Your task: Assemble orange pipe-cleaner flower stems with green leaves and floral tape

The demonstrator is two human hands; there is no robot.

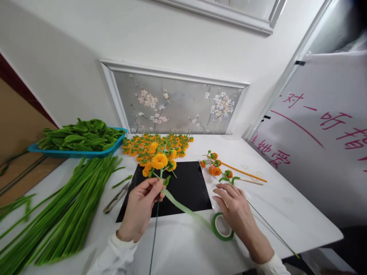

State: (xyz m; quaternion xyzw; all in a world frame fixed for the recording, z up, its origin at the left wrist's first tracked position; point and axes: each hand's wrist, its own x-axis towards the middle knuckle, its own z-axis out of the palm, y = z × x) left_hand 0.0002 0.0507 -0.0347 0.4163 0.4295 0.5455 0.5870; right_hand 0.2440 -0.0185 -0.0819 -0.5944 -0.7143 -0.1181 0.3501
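My left hand (142, 208) pinches the upper stem of an artificial flower spray (159, 161) with several orange blooms and a small green leaf. Below the fingers its thin dark wire stem (155, 238) hangs down. A pale green strip of floral tape (183, 208) runs from the pinch to a green tape roll (215, 226) standing on the table. Beside that roll is my right hand (239, 214), its fingers apart and slightly bent, with nothing visible in them. Just beyond its fingertips lies another orange flower spray (216, 170) with green leaves; its wire stem extends toward the lower right.
A black mat (186, 183) lies mid-table, with scissors (116, 198) at its left. Many orange flower heads (134, 147) cover the back. At left are green fuzzy stems (71, 214) and a blue tray (71, 154) of green leaves. A whiteboard (323, 183) borders the right.
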